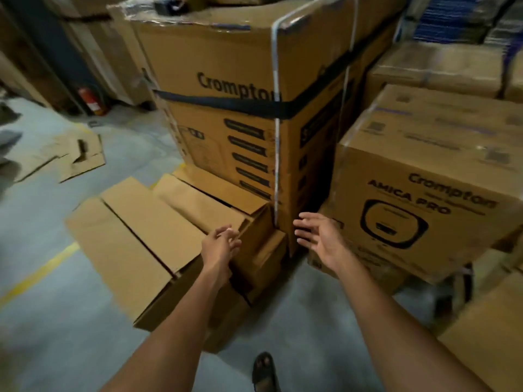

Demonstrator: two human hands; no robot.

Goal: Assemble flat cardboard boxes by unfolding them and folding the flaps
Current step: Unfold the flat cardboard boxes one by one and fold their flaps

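Two grips reach at lower centre: left grip (pixel 222 244) loosely curled at the raised flap of a plain brown cardboard box (pixel 260 237) on the grey concrete floor (pixel 42 321), hold unclear through blur; right grip (pixel 319 236) released, fingers spread, likely to take the opposite side. Behind, upper centre: black-strapped stack of printed brown cartons (pixel 226 66).

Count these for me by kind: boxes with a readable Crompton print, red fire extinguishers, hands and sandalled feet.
Boxes with readable Crompton print: 2, the tall strapped box and the Amica Pro box
Red fire extinguisher: 1
Hands: 2, the left hand and the right hand
Sandalled foot: 1
Total: 6
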